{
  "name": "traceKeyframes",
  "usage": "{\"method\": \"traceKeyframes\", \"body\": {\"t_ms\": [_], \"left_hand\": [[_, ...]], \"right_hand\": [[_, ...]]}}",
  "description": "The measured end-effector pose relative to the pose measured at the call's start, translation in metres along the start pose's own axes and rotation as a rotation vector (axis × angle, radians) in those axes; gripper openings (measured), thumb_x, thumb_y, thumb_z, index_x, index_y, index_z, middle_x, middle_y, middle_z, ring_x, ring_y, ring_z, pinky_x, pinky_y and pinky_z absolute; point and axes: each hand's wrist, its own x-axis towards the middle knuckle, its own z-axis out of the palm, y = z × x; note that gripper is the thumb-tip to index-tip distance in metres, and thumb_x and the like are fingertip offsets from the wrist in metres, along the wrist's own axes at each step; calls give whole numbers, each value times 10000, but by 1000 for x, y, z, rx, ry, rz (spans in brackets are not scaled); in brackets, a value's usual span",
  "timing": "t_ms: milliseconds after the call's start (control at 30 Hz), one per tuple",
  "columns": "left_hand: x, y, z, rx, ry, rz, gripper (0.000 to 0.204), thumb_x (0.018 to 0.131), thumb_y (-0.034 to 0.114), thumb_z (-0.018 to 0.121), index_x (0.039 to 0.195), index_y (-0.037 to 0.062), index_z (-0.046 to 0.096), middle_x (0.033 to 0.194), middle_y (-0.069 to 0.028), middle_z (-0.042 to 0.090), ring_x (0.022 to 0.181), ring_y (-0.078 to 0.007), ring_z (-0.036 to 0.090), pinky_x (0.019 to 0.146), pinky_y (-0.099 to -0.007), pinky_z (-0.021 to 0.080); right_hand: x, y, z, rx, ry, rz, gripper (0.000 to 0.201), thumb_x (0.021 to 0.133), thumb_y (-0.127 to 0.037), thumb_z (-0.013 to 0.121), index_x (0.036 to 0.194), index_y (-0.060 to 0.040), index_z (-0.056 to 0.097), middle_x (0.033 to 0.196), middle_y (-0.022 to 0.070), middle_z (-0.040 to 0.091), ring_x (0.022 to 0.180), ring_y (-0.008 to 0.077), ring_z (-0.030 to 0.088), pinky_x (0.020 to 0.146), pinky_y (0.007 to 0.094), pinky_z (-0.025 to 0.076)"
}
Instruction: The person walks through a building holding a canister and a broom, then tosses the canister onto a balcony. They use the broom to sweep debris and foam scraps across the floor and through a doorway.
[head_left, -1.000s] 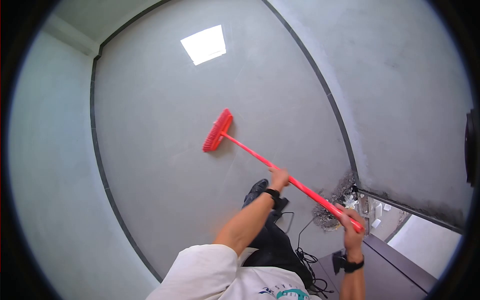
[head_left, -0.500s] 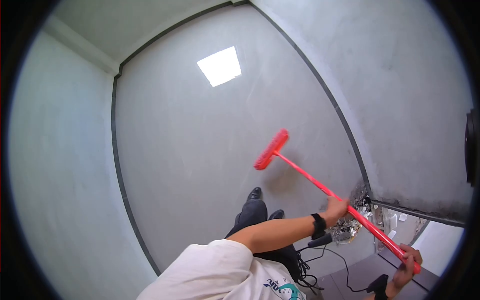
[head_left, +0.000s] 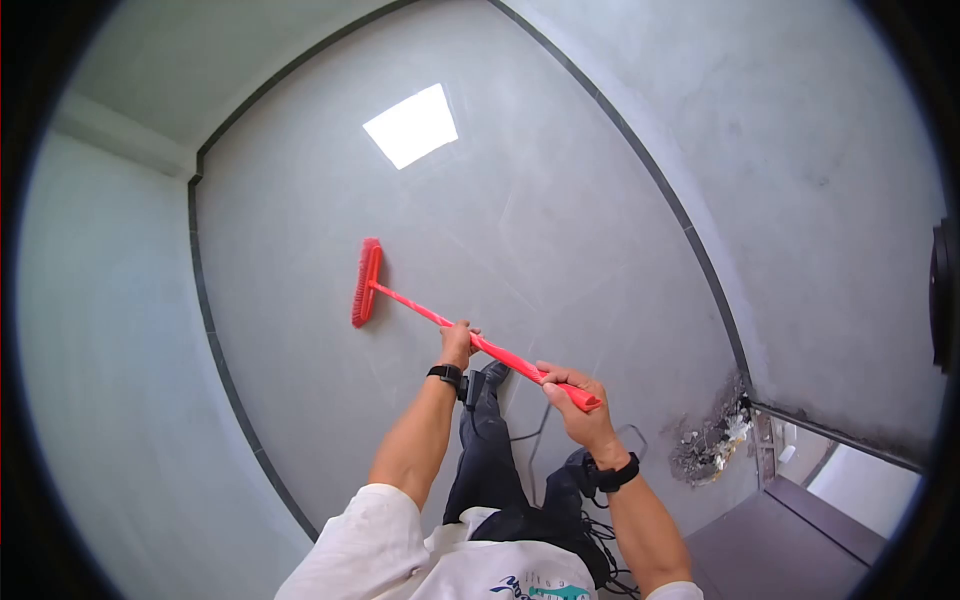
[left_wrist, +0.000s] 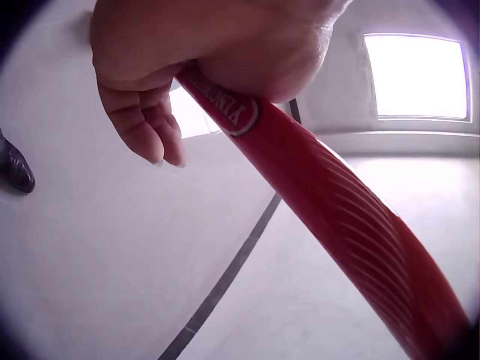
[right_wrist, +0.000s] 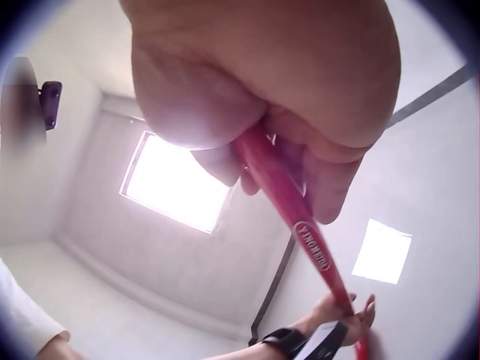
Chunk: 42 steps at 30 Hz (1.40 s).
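Red broom [head_left: 440, 322], head up-left on apparently grey floor [head_left: 560, 200], left hand [head_left: 457, 343] and right hand [head_left: 572, 395] grips clamped around handle.

Broom head [head_left: 366, 282] swung left across floor; hands shifted leftward, away from debris.

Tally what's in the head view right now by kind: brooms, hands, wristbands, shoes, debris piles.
Brooms: 1, the red broom, gripped by both hands
Hands: 2, left hand and right hand
Black wristbands: 2, left, right
Shoes: 2, dark, one, the other partly hidden
Debris piles: 1, in the corner
Total: 8
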Motion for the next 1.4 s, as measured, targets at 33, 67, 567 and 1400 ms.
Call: {"method": "traceKeyframes", "body": {"t_ms": [33,67,567,1400], "left_hand": [[21,9,3,83,-46,-17,345,858,152,475,1124,-35,358,853,-146,562,659,-236,600,598,-389,549],[36,10,11,166,-94,-28,355,853,143,475,1131,-46,359,833,-142,564,621,-232,598,575,-382,550],[-289,-174,186,965,-849,-340,568,838,214,505,1120,-120,142,705,-128,544,537,-212,553,480,-343,510],[-540,-616,57,1529,-985,-543,189,801,110,532,819,-61,453,703,-125,549,573,-236,600,513,-331,526]], "right_hand": [[15,-9,17,-9,48,39,135,857,-74,523,901,14,616,1091,142,612,910,159,583,809,275,475],[23,-9,10,-14,64,53,135,857,-74,523,901,14,616,1091,142,612,910,159,583,809,275,475],[-284,-131,-98,35,1146,256,174,762,-104,543,824,54,581,1048,251,592,943,286,599,794,370,521],[-705,-34,24,258,2400,328,371,939,-399,413,848,-45,476,1011,231,587,952,294,572,811,343,475]]}}
